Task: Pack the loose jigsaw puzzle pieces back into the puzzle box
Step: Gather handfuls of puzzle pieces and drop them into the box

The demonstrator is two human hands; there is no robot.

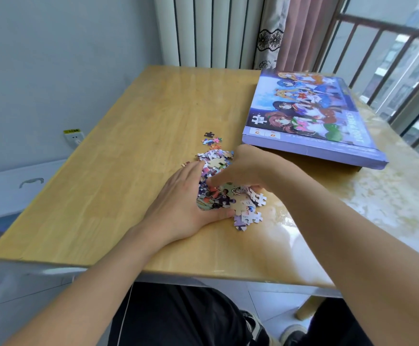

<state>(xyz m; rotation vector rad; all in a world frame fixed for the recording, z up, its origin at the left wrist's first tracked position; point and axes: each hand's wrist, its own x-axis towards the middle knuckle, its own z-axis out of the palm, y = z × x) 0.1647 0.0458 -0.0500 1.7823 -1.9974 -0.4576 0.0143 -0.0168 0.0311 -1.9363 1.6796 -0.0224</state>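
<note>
A heap of loose jigsaw pieces [230,196] lies in the middle of the wooden table [108,171]. My left hand [181,203] rests flat against the heap's left side, its fingers curled around the pieces. On the right side, my right hand [248,168] cups the heap, fingers bent down into it. A few stray pieces [212,139] lie just beyond the heap. The purple puzzle box [310,116], lid printed with cartoon figures, sits to the right of the hands; its lid appears to rest askew on a brown base.
The table's right part has a glossy marbled cover [378,196]. A radiator [208,31] and a curtain [288,31] stand behind the table, and a railing [390,58] to the right. A white cabinet [16,188] stands on the left. My legs and shoes show below the table's edge.
</note>
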